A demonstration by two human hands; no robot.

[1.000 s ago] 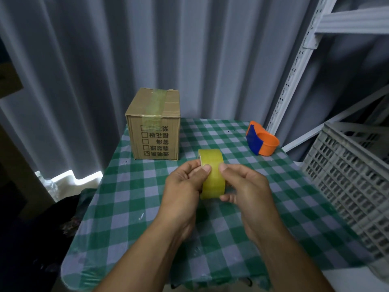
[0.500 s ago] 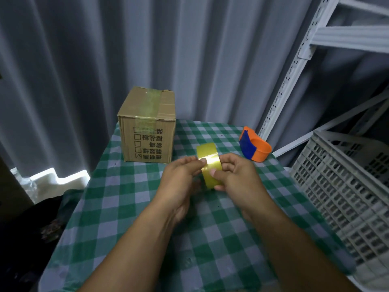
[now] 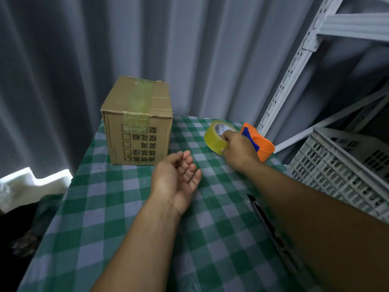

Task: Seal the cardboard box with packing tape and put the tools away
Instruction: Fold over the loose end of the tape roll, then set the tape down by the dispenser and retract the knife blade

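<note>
Head view looks down on a worktop (image 3: 109,207) covered in green and white checked cloth. At its far left stands the cardboard box (image 3: 137,121), flaps shut, with a strip of clear tape (image 3: 140,102) running over the top seam and a little way down the front; what is inside cannot be seen. Its front face carries printed characters and a column of small checkboxes, upside down, the nearest one crossed. A pale slotted crate (image 3: 345,169) sits off the right edge, its contents out of sight. The right hand (image 3: 236,149) has its grip closed on the yellowish tape roll (image 3: 216,137), fingers hooked through the core, the roll low over the cloth just beside an orange and blue tape dispenser (image 3: 260,144). The left hand (image 3: 177,178) hovers palm-up, fingers loosely spread, holding nothing. A dark slim tool (image 3: 261,213) lies beside the right forearm.
</note>
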